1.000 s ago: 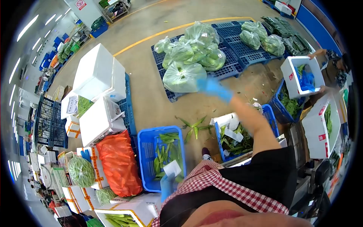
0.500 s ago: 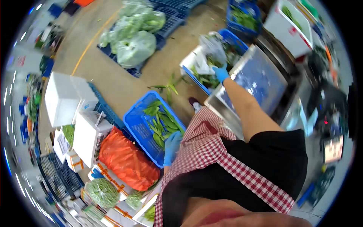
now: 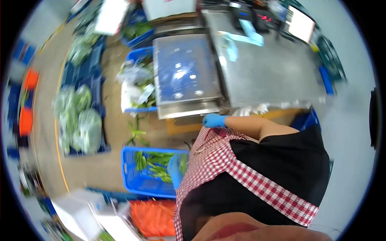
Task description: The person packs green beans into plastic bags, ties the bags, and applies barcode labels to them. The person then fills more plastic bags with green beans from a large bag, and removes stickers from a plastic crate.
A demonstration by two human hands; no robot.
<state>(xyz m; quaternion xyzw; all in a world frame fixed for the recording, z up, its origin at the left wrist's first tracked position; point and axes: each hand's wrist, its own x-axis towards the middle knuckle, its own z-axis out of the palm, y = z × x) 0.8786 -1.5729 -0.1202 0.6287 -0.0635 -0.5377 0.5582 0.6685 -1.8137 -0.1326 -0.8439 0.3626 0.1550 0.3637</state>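
My left hand (image 3: 175,171), in a blue glove, is at the near right end of a blue plastic basket (image 3: 125,170). Long leafy greens (image 3: 157,164) lie in that basket, and some green shows right beside the glove. Blur and overlap hide whether its fingers grip anything. My right hand (image 3: 214,120), also gloved in blue, is in front of my red checked apron (image 3: 219,150), below the steel table's edge. Its fingers look curled closed; anything inside them is hidden.
A steel-rimmed tray (image 3: 187,68) stands before me, beside a blue crate (image 3: 140,109) with greens and plastic bags. A steel table (image 3: 273,76) carries a scale and screen. Loose leaves (image 3: 137,132) lie on the floor. Bagged vegetables (image 3: 82,120), an orange sack (image 3: 152,219) and foam boxes (image 3: 78,213) surround.
My view has turned to the right. My right hand has left the crate with the plastic bag and come back to my apron. My left hand stays at the basket.
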